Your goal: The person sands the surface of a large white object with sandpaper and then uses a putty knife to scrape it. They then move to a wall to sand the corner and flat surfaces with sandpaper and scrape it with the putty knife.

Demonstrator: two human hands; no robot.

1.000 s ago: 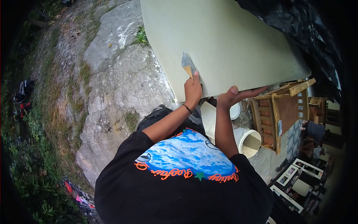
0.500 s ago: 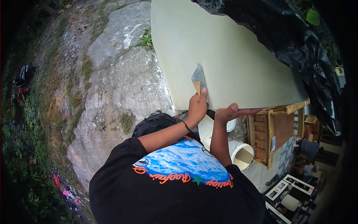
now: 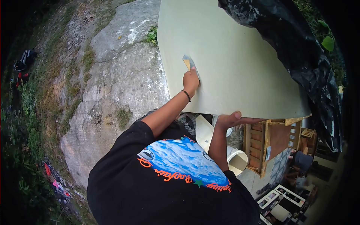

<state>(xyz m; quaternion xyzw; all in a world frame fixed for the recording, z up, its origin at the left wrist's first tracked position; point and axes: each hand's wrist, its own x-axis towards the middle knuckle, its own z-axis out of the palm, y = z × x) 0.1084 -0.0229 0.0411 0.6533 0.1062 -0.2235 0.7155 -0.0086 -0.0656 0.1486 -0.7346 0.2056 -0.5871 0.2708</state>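
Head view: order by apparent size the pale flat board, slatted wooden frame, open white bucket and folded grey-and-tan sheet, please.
Largest first:
Pale flat board
Slatted wooden frame
Open white bucket
Folded grey-and-tan sheet

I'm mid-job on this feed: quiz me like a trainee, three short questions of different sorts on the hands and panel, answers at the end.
1. What does the left hand hold against the pale panel?
A) a paintbrush
B) a folded grey-and-tan sheet
C) a metal scraper

2. True or false: the right hand lies on the middle of the pale panel.

3. Fill in: the dark band is worn on the ____ wrist.

Key: 1 B; 2 false; 3 left.
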